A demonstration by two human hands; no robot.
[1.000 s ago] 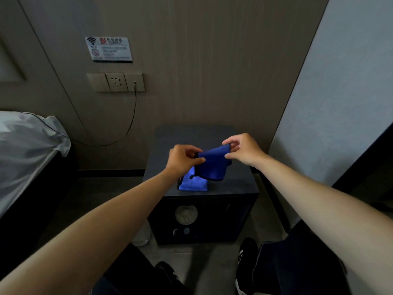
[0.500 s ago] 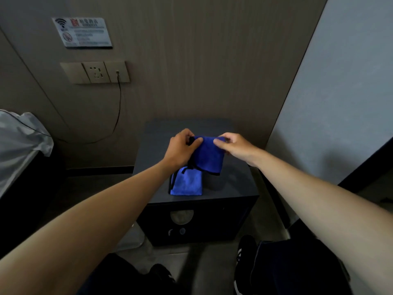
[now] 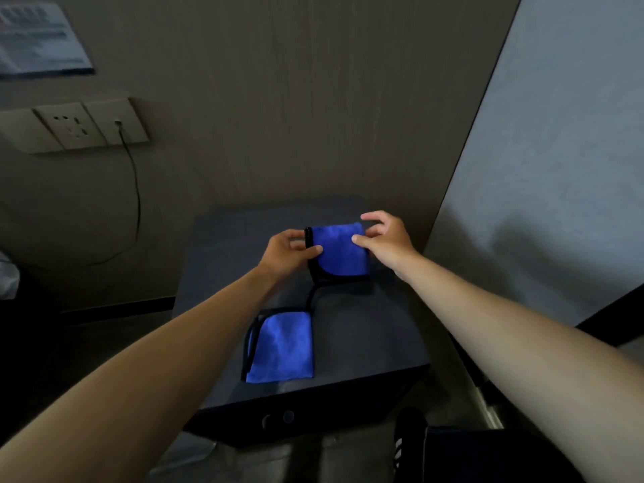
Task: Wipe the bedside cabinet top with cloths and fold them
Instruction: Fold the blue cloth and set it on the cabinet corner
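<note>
A dark bedside cabinet (image 3: 376, 329) stands against the wood-panel wall. A folded blue cloth with black trim (image 3: 339, 254) lies on or just above the back of the top. My left hand (image 3: 285, 254) pinches its left edge and my right hand (image 3: 383, 238) grips its right edge, thumb on top. A second folded blue cloth (image 3: 282, 348) lies flat near the front edge, left of centre, with no hand on it.
Wall sockets (image 3: 83, 125) with a black cable (image 3: 134, 200) hanging down are on the left. A grey wall panel (image 3: 557, 169) closes the right side. A notice (image 3: 38, 40) hangs top left. My black shoe (image 3: 407, 434) is beside the cabinet's front.
Both hands have carried the held cloth from above the front cloth down and toward the back of the top. The view has tilted down and closer.
</note>
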